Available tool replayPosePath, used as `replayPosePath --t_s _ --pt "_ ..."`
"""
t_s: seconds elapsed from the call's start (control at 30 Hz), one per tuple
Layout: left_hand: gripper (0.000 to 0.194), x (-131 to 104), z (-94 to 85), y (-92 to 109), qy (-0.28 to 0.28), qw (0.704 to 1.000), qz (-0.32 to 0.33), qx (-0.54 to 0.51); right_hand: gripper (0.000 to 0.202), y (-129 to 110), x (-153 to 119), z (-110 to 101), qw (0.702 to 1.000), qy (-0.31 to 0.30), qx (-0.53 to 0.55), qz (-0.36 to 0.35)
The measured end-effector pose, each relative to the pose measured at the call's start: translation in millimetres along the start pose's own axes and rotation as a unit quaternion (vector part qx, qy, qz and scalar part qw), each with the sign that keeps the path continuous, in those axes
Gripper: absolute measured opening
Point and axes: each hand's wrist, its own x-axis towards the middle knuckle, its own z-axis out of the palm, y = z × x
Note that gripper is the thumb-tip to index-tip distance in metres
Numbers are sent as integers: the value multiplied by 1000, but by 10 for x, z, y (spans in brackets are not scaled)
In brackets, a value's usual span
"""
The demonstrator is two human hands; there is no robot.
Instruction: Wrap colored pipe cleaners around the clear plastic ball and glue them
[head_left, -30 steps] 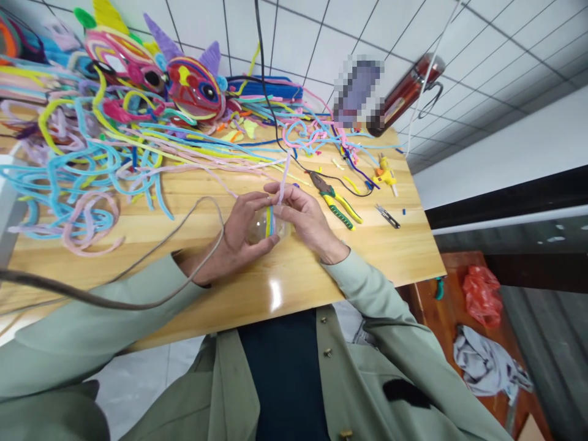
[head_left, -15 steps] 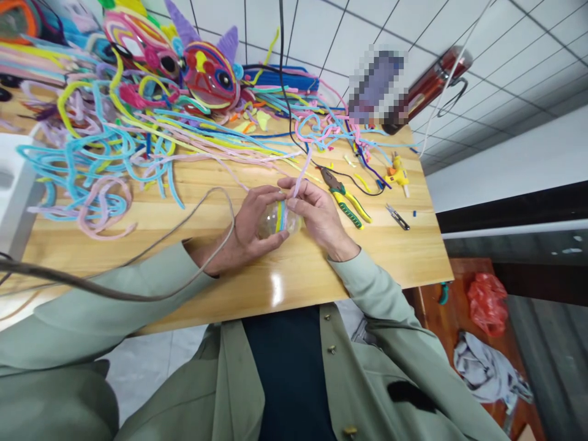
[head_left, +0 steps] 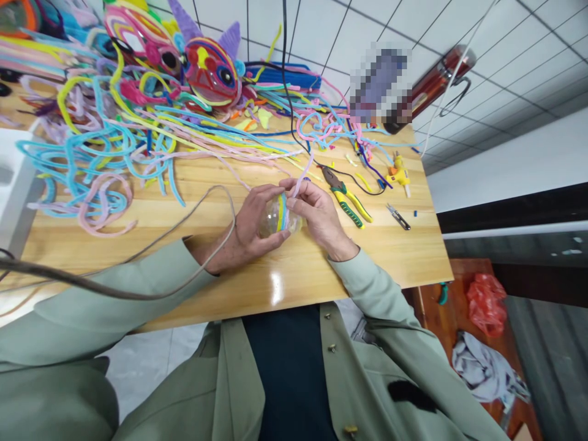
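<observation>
My left hand [head_left: 252,228] is closed around a clear plastic ball [head_left: 271,224], thumb below and fingers above. Yellow, blue and lilac fuzzy strips band the ball's middle. Between thumb and fingertips my right hand [head_left: 318,214] pinches a lilac pipe cleaner [head_left: 301,179]; its free end sticks up past the fingers, and its lower part lies along the ball beside the blue strip. The right side of the ball is partly hidden behind my right fingers.
Green-and-yellow pliers [head_left: 345,199], small snips [head_left: 399,217] and a yellow glue gun [head_left: 399,173] lie to the right. Tangled pipe cleaners [head_left: 73,153] and a decorated red mask-like piece [head_left: 212,73] fill the back left. A grey cable [head_left: 184,220] loops over my left arm.
Slightly more of the ball shows between my hands, and the lilac pipe cleaner's free end leans a little further right. Both hands keep their hold.
</observation>
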Motion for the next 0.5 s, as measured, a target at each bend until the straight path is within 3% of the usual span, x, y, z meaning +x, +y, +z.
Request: replayPosePath --t_s 0.23,0.5 --pt "71 5 19 -16 9 1000 18 -19 47 -49 -10 -18 1000 -9 -24 -15" --pt "65 35 -50 18 -28 999 3 -23 47 -56 -23 -39 999 -19 -25 -25"
